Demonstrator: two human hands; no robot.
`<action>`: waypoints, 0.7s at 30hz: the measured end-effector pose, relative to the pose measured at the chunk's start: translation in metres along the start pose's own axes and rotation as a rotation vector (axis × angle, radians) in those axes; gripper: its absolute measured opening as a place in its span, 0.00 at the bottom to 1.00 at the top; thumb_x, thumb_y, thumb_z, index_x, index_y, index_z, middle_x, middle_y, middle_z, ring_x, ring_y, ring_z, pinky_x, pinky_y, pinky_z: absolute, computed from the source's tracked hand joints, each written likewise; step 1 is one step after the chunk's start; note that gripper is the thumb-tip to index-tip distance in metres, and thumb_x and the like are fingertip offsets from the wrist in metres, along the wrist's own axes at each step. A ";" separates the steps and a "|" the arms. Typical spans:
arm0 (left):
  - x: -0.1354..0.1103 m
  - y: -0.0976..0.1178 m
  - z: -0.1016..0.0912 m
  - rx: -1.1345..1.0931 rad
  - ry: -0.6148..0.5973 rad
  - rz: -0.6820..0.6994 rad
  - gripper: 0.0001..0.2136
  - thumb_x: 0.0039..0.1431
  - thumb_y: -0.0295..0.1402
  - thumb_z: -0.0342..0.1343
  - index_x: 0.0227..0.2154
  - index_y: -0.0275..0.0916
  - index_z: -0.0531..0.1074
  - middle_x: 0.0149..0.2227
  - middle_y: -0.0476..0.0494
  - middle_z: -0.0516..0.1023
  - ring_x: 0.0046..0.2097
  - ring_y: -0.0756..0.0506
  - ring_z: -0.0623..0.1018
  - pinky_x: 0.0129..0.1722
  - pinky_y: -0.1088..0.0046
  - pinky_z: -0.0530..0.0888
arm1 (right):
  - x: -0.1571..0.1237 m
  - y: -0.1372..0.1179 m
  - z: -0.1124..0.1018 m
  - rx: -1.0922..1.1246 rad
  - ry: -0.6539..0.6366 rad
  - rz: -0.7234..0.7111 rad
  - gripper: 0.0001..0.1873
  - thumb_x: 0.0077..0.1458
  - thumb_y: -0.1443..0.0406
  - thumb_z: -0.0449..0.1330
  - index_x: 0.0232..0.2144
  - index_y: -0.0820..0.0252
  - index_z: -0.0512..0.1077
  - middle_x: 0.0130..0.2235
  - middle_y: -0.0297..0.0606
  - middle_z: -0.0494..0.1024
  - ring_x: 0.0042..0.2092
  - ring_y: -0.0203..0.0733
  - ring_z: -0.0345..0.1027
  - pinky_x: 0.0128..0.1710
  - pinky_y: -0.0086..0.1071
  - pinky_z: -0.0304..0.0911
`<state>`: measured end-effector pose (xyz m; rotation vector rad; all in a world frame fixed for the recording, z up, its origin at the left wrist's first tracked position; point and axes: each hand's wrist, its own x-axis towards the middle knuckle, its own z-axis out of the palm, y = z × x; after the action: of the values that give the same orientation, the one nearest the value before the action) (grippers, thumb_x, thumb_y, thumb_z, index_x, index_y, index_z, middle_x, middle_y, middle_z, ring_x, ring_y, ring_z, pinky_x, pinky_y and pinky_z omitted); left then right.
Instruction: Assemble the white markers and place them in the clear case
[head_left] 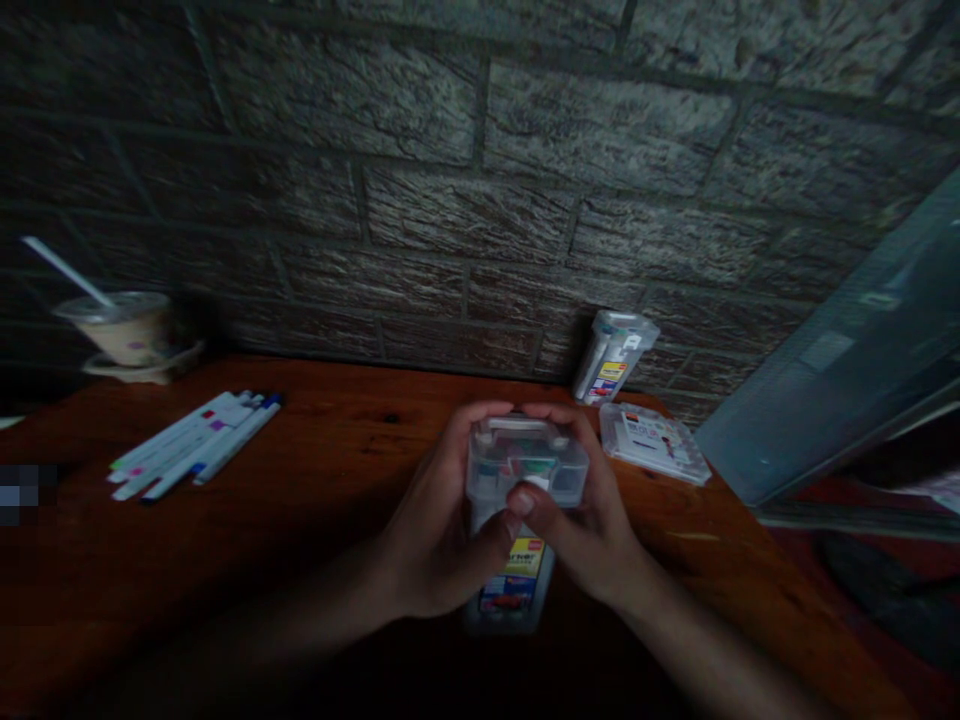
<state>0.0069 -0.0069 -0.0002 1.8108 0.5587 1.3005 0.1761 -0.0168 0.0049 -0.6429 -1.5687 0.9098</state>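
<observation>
Between my two hands stands a clear plastic marker case (510, 600) with a yellow and blue label and a lid with a handle. My left hand (442, 535) wraps its left side, the thumb pressed on the front just below the lid. Around the right side curls my right hand (589, 520), its thumb meeting the left one at the front of the lid. Coloured marker ends show dimly through the lid. The fingers behind the case are mostly hidden.
Several white markers (199, 445) lie in a pile on the wooden table (322, 480). A drink cup with a straw (124, 330) stands at the back left. By the brick wall, a second marker case (613, 355) stands behind a flat clear case (652, 440).
</observation>
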 end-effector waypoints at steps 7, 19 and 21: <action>-0.002 -0.003 -0.006 -0.064 -0.050 -0.040 0.32 0.65 0.46 0.60 0.67 0.45 0.55 0.63 0.36 0.71 0.60 0.35 0.75 0.60 0.53 0.72 | 0.002 0.003 -0.003 -0.046 -0.032 -0.022 0.31 0.56 0.63 0.71 0.58 0.49 0.64 0.53 0.40 0.76 0.48 0.46 0.76 0.47 0.41 0.77; 0.000 -0.011 -0.001 -0.107 0.023 -0.004 0.30 0.65 0.41 0.61 0.66 0.43 0.57 0.60 0.36 0.72 0.57 0.38 0.76 0.57 0.58 0.75 | 0.000 0.010 -0.019 -0.184 -0.178 -0.059 0.36 0.62 0.62 0.65 0.67 0.45 0.55 0.61 0.43 0.69 0.57 0.52 0.71 0.56 0.50 0.71; 0.000 -0.011 -0.002 -0.096 0.018 -0.002 0.31 0.65 0.42 0.60 0.66 0.42 0.56 0.60 0.36 0.72 0.57 0.38 0.76 0.57 0.58 0.75 | 0.000 0.012 -0.017 -0.196 -0.152 -0.073 0.36 0.61 0.64 0.66 0.66 0.45 0.56 0.60 0.42 0.70 0.56 0.52 0.72 0.55 0.48 0.71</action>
<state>0.0066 0.0000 -0.0091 1.7214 0.4990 1.3210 0.1915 -0.0069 -0.0043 -0.6617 -1.8211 0.7712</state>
